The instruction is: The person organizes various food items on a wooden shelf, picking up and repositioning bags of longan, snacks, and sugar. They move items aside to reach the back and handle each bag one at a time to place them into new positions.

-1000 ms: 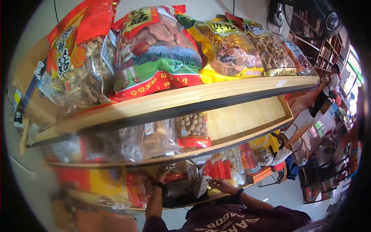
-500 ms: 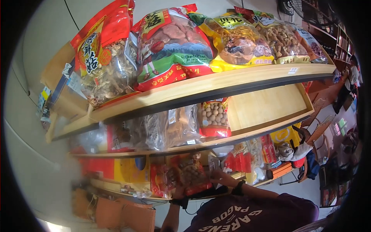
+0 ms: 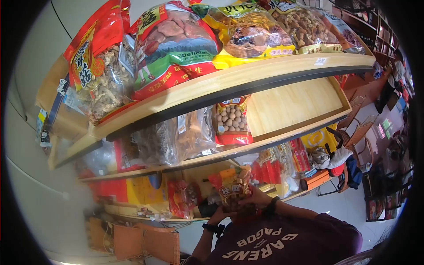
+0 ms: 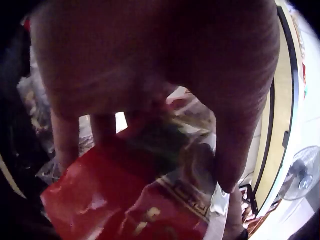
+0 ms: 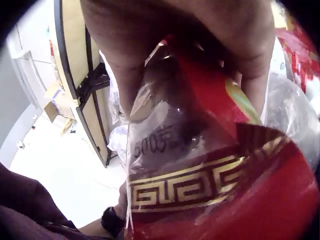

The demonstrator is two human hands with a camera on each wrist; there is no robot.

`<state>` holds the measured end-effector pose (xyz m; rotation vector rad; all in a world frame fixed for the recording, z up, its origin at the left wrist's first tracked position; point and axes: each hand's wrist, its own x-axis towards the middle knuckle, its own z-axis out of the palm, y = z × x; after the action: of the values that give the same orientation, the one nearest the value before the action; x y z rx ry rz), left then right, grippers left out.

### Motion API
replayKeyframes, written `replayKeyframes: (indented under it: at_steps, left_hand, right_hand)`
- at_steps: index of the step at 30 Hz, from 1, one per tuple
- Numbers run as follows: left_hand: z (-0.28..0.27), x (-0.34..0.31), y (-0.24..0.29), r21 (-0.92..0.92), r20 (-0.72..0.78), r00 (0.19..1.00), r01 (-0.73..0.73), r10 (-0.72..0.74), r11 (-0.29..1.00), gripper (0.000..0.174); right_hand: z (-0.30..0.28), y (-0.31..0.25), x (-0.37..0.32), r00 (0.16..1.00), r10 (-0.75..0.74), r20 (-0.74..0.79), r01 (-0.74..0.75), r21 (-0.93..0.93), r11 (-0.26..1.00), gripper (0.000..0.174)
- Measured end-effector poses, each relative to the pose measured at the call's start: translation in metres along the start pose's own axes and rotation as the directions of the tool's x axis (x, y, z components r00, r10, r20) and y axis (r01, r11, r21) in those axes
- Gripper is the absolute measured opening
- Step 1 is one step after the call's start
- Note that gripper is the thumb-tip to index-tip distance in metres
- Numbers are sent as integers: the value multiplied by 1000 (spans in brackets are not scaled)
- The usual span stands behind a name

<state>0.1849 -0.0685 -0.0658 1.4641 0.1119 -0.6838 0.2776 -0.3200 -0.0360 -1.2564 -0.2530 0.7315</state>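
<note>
Both hands hold a red and clear bag of dried longan (image 3: 235, 187), close in front of the person's chest at the lowest shelf. The left hand (image 3: 219, 215) grips it low on the left side. In the left wrist view its thumb and fingers straddle the red plastic (image 4: 100, 195). From the right, the right hand (image 3: 258, 197) grips the bag too, thumb and fingers on opposite sides of the clear, gold-patterned film (image 5: 185, 192) in the right wrist view. Another red bag (image 3: 182, 198) stands on the lowest shelf, left of the held one.
Above are a middle shelf (image 3: 291, 145) with a similar longan bag (image 3: 232, 121) and a top shelf (image 3: 247, 73) with several large food bags. Red snack packs (image 3: 267, 171) stand right of the hands. Orange-brown chairs (image 3: 145, 242) are at lower left. A person (image 3: 393, 79) stands far right.
Both hands were down in the lowest shelf one second ago. The longan bag came up between them, was drawn toward the chest, and now stands upright with its label showing.
</note>
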Motion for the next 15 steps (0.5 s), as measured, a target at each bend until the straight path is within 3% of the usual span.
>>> replayKeyframes:
  at_steps: [4,7,10,13,15]
  left_hand:
    - [19,6,36,61,-5,992,-124,125,990,68]
    - [20,13,35,236,-19,961,-263,275,936,65]
    - [24,12,42,268,-35,944,-307,328,913,61]
    - [17,14,48,408,27,952,-289,305,866,56]
    - [22,10,72,356,-38,954,-265,297,896,52]
  right_hand:
    - [3,-29,-17,994,-78,-70,54,-302,952,88]
    - [9,-78,-31,997,-6,-83,-39,-526,850,95]
    - [-5,-129,-30,989,92,114,18,-717,697,93]
    - [-36,-165,-5,915,-95,391,195,-224,955,85]
    - [-47,-215,5,939,-214,268,253,-118,960,77]
